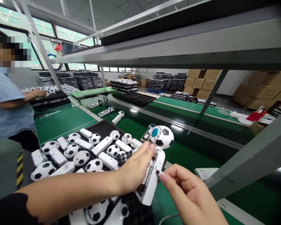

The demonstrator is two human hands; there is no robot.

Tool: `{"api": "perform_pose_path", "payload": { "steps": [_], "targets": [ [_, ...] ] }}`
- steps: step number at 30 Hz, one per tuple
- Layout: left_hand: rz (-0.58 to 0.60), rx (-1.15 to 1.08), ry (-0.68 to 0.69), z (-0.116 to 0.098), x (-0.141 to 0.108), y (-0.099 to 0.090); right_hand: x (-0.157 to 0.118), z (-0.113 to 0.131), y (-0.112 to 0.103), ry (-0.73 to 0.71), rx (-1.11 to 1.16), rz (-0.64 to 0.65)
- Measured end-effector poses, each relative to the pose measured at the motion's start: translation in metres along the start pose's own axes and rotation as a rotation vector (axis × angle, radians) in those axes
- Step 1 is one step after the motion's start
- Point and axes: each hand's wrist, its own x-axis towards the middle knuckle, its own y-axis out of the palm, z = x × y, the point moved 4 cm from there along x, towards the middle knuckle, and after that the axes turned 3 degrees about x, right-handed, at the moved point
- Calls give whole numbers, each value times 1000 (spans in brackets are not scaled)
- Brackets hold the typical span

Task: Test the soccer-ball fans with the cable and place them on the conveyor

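A white handle-shaped device [150,184] with a football-patterned head [163,137] is gripped in the left hand [135,165], tilted slightly from upright, with the hand closed round the casing and the thumb uppermost near the neck. The casing is seen opened along one side, with inner parts exposed. A small dark piece [157,172] is pinched between the thumb and forefinger of the right hand [189,195] and is held at the side of the casing. The device is held over a black tray [104,128] heaped with loose white handles [101,146] and football-patterned shells [81,157]. The tray is set on a green conveyor bench [196,135], along which further devices [118,117] are laid. To the left, a co-worker's hand [38,93] is placed among more football-patterned pieces [51,91]. Stacked black-and-white goods [87,79] and cardboard cartons [202,82] are seen in the background
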Motion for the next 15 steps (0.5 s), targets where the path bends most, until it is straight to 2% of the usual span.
{"api": "perform_pose_path", "payload": {
  "steps": [4,6,8,12,15],
  "targets": [
    [33,111,88,-12,-6,-1,0,-4,3,15,-102,-22],
    [46,112,139,-11,-7,1,0,-4,5,19,-157,-27],
    [12,145,179,-4,-7,1,1,-4,6,8,-219,-63],
    [-83,256,154,11,-7,1,4,-5,10,-21,-237,-128],
    [-83,251,109,7,-10,0,6,-7,12,-25,-168,-134]
  ]
}}
